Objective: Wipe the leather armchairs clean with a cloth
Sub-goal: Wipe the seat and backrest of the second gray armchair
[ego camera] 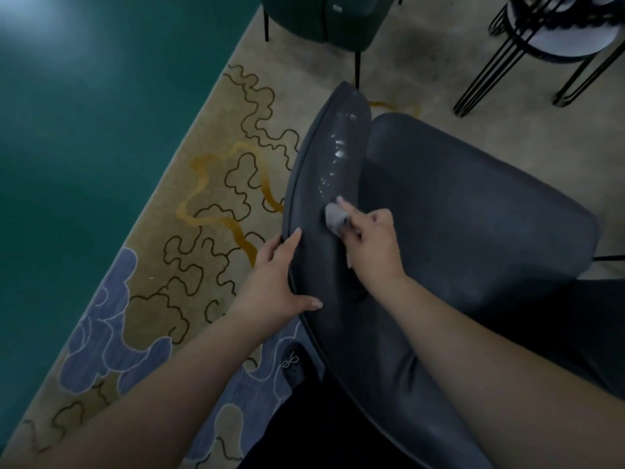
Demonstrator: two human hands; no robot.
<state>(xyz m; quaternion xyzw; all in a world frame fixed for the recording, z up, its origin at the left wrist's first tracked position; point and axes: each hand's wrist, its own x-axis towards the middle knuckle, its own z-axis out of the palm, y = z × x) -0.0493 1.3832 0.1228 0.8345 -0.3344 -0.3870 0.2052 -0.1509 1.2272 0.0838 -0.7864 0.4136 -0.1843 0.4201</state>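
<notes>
A dark grey leather armchair [456, 204] fills the middle and right of the head view, seen from above. Its left arm curves away from me and carries shiny wet streaks [338, 154] along the inner face. My right hand [370, 238] presses a small bunched grey cloth [334, 215] against that arm just below the streaks, index finger stretched over the cloth. My left hand [275, 282] grips the outer edge of the same arm, thumb lying on the leather and fingers wrapped around the rim.
A second, dark green armchair [321, 22] stands at the top on thin black legs. A black wire-legged stool [548, 45] is at the top right. A beige rug with squiggle patterns [220, 184] lies under the chair, next to green floor [84, 130]. My dark shoe [294, 363] is below.
</notes>
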